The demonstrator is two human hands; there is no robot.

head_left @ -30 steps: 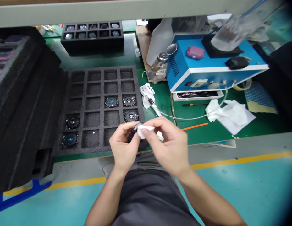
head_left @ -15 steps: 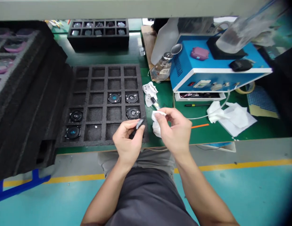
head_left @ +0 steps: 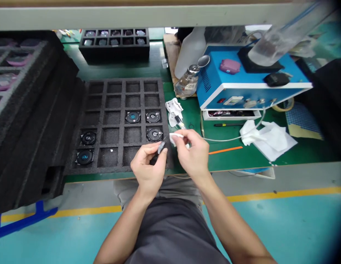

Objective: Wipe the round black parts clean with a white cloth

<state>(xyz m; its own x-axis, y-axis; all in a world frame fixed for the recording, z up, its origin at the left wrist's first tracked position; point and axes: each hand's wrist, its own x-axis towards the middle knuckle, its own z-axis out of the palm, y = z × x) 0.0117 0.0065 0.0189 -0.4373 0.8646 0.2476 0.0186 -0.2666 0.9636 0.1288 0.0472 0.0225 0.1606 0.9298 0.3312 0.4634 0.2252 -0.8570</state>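
My left hand [head_left: 149,161] pinches a watch case [head_left: 161,146] edge-on between thumb and fingertips, over the lower right corner of the black foam tray [head_left: 119,141]. Much of the case is hidden by the fingers. Close on its right, my right hand [head_left: 193,152] is closed on a folded white cloth [head_left: 174,137], whose edge comes near the case; I cannot tell whether they touch. Round black watch cases sit in several tray pockets, among them one [head_left: 154,134] just behind my left hand and another [head_left: 85,157] at the lower left.
Stacked foam trays [head_left: 35,121] rise on the left. On the right are a blue machine [head_left: 214,91], a glass bottle [head_left: 187,82], an orange strip [head_left: 225,150], a black pen [head_left: 228,125] and white wipes [head_left: 275,139]. A small compartment box [head_left: 115,49] stands behind, under a shelf edge [head_left: 148,18].
My right hand has moved left with the cloth, bringing it close to the watch case. My left hand has hardly moved, and the view has shifted slightly.
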